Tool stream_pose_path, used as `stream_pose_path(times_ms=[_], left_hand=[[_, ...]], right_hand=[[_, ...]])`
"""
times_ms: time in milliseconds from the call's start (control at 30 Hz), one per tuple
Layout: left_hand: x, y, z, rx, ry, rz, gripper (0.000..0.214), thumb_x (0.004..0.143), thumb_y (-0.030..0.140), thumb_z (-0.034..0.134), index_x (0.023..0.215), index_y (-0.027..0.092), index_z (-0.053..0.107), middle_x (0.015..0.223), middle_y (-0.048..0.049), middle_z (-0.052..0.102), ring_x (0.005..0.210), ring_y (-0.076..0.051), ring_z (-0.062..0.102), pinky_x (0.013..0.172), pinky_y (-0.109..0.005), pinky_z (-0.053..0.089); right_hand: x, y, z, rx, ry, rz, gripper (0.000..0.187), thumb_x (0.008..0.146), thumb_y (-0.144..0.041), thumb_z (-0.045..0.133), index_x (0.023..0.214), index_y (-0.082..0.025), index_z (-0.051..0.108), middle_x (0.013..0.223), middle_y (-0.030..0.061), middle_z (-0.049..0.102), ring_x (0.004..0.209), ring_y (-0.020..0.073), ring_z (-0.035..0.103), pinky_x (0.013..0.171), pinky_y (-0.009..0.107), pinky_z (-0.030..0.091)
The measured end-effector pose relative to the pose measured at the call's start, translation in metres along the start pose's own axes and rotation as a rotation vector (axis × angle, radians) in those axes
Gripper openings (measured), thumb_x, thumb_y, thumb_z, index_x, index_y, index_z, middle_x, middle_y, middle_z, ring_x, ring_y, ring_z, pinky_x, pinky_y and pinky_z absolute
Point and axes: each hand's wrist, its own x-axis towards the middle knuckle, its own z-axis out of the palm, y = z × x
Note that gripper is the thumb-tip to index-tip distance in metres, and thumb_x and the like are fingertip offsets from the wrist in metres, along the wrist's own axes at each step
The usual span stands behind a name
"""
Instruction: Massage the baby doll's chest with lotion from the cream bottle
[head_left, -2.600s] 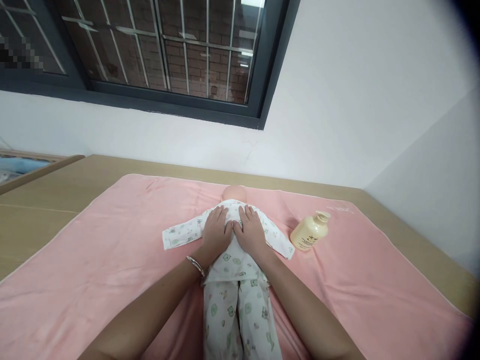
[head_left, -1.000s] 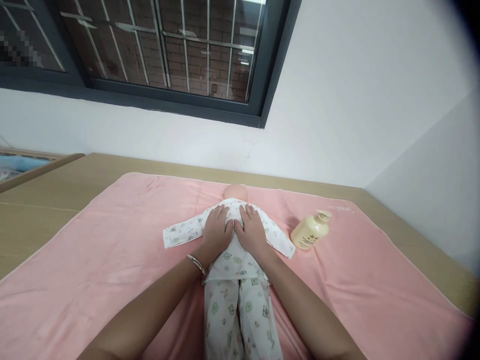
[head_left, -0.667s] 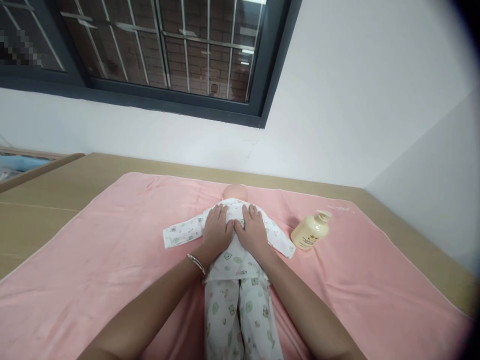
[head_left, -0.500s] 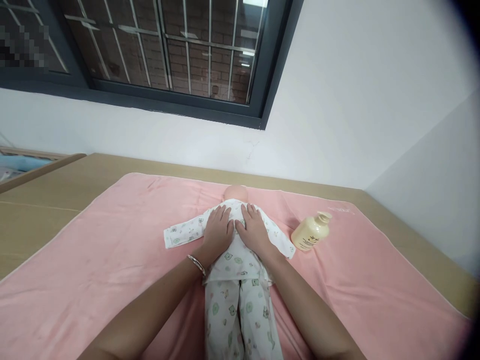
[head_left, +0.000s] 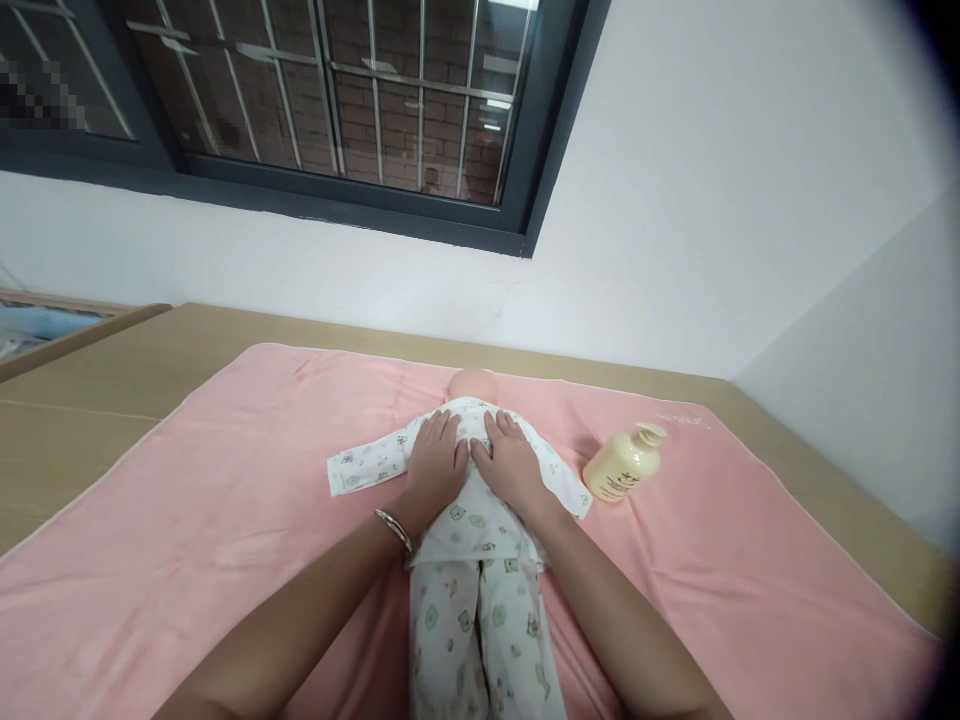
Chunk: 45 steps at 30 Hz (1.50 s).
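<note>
A baby doll (head_left: 480, 525) in a white printed top and trousers lies on a pink blanket (head_left: 247, 480), its bald head at the far end and its sleeves spread to both sides. My left hand (head_left: 436, 455) rests flat on the left of its upper body, fingers stretched out toward the head. On the right half lies my right hand (head_left: 511, 458), also flat, its thumb close to the left thumb. No face shows on the doll's head. Past the right sleeve, a cream pump bottle (head_left: 622, 465) stands on the blanket.
Under the blanket is a wooden surface (head_left: 97, 440) that meets a white wall (head_left: 675, 200). A dark-framed window (head_left: 360, 200) with metal bars is set in the wall. At the far left, light blue fabric (head_left: 45, 322) lies behind a wooden edge.
The right fingers have shifted very slightly on the doll's back. Otherwise the hands, doll and bottle stay where they were.
</note>
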Motion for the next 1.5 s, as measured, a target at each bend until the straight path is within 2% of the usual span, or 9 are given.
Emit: stream_pose_path(times_ms=[200, 400, 567, 667, 767, 967, 1067, 1333, 1500], left_hand=[[0.0, 0.001, -0.001, -0.046, 0.029, 0.088, 0.031, 0.092, 0.019, 0.039, 0.117, 0.014, 0.057, 0.122, -0.0128, 0.061, 0.118, -0.026, 0.053, 0.105, -0.046, 0.043], [-0.003, 0.009, -0.012, -0.001, 0.08, 0.007, 0.019, 0.089, 0.024, 0.046, 0.095, 0.017, 0.062, 0.098, -0.0109, 0.066, 0.097, -0.026, 0.059, 0.089, -0.043, 0.051], [-0.002, 0.006, -0.007, 0.036, 0.051, -0.03, 0.031, 0.088, 0.026, 0.047, 0.113, 0.012, 0.058, 0.114, -0.0149, 0.063, 0.11, -0.029, 0.056, 0.097, -0.046, 0.047], [0.0, 0.002, -0.002, 0.057, 0.016, 0.05, 0.038, 0.09, 0.023, 0.042, 0.124, 0.008, 0.052, 0.129, -0.0175, 0.056, 0.125, -0.03, 0.048, 0.106, -0.048, 0.041], [0.001, 0.001, 0.0, 0.047, 0.021, 0.139, 0.036, 0.092, 0.02, 0.04, 0.123, 0.008, 0.054, 0.128, -0.0173, 0.057, 0.124, -0.029, 0.049, 0.106, -0.048, 0.042], [0.0, 0.006, -0.008, -0.029, 0.114, 0.157, 0.023, 0.091, 0.018, 0.042, 0.101, 0.015, 0.063, 0.105, -0.0124, 0.066, 0.102, -0.025, 0.059, 0.093, -0.043, 0.051], [-0.001, 0.007, -0.011, -0.03, 0.103, 0.097, 0.022, 0.09, 0.02, 0.045, 0.101, 0.013, 0.062, 0.104, -0.0135, 0.065, 0.1, -0.026, 0.059, 0.09, -0.043, 0.051], [-0.002, -0.001, 0.002, -0.001, -0.004, 0.012, 0.041, 0.09, 0.024, 0.042, 0.127, 0.008, 0.049, 0.132, -0.018, 0.054, 0.128, -0.031, 0.045, 0.108, -0.05, 0.039], [-0.002, -0.002, 0.003, -0.009, -0.012, 0.01, 0.041, 0.09, 0.024, 0.042, 0.127, 0.007, 0.05, 0.131, -0.018, 0.055, 0.128, -0.03, 0.045, 0.109, -0.049, 0.038]], right_hand=[[-0.002, -0.001, 0.001, -0.008, 0.014, -0.032, 0.052, 0.099, -0.036, 0.042, 0.143, -0.008, 0.041, 0.145, 0.0169, 0.038, 0.136, 0.0301, 0.029, 0.112, 0.041, 0.022], [-0.018, -0.018, -0.004, -0.105, 0.066, 0.007, 0.045, 0.099, -0.031, 0.038, 0.137, -0.008, 0.048, 0.135, 0.0188, 0.049, 0.128, 0.0305, 0.04, 0.108, 0.04, 0.027], [-0.007, -0.007, 0.0, -0.03, 0.042, 0.059, 0.05, 0.098, -0.037, 0.042, 0.139, -0.009, 0.046, 0.139, 0.017, 0.046, 0.131, 0.03, 0.036, 0.108, 0.041, 0.027], [0.002, 0.003, 0.004, 0.017, 0.026, -0.004, 0.056, 0.097, -0.038, 0.045, 0.143, -0.006, 0.039, 0.145, 0.0175, 0.037, 0.137, 0.0286, 0.028, 0.112, 0.04, 0.021], [0.004, 0.006, 0.005, 0.024, 0.027, -0.057, 0.055, 0.097, -0.035, 0.046, 0.144, -0.006, 0.038, 0.147, 0.0171, 0.035, 0.138, 0.0285, 0.026, 0.113, 0.041, 0.018], [-0.011, -0.01, -0.002, -0.07, 0.114, -0.053, 0.037, 0.099, -0.028, 0.042, 0.128, -0.011, 0.057, 0.131, 0.0144, 0.054, 0.126, 0.0267, 0.044, 0.107, 0.036, 0.031], [-0.014, -0.013, -0.001, -0.054, 0.124, -0.009, 0.032, 0.098, -0.03, 0.045, 0.123, -0.016, 0.06, 0.128, 0.011, 0.057, 0.123, 0.0261, 0.047, 0.103, 0.036, 0.035], [-0.001, 0.001, 0.013, 0.092, 0.089, -0.014, 0.054, 0.097, -0.034, 0.045, 0.142, -0.005, 0.04, 0.147, 0.015, 0.034, 0.139, 0.0273, 0.023, 0.114, 0.039, 0.021], [-0.001, 0.003, 0.017, 0.119, 0.1, -0.028, 0.054, 0.097, -0.033, 0.042, 0.143, -0.005, 0.039, 0.148, 0.0149, 0.032, 0.14, 0.0272, 0.021, 0.116, 0.041, 0.017]])
